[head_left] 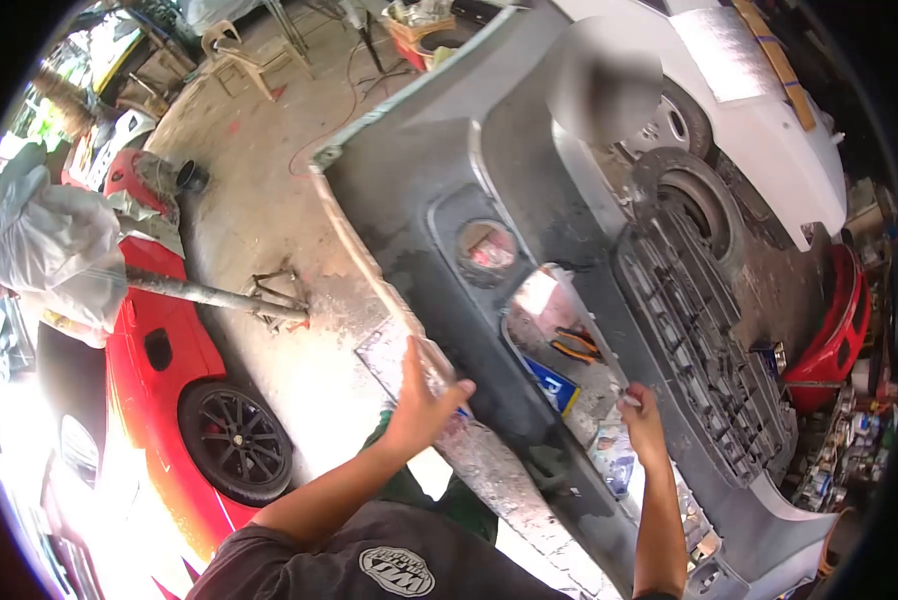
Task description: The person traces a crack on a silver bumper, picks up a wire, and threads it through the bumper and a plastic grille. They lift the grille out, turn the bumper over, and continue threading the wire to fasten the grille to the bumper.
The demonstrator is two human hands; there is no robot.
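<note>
A large dark grey car bumper (pixel 389 215) lies tilted across the view, its inner side up, with a round hole and wider openings. My left hand (pixel 424 400) is at its left edge, thumb and fingers apart, the palm against the rim. On the right, my right hand (pixel 641 415) has its fingers closed at the edge of the lower opening; what they hold, if anything, is too small to make out. Through the openings show pliers with orange handles (pixel 576 345) and a blue box (pixel 552 385). The black slatted grille (pixel 684 330) is right of my right hand.
A red car (pixel 159 390) with a black wheel (pixel 236 441) stands at the left, near a covered object (pixel 49 235) and a metal stand (pixel 219 295). Loose tires (pixel 687 205) and a white car panel (pixel 759 130) are at upper right. A plastic chair (pixel 254 60) is at the back.
</note>
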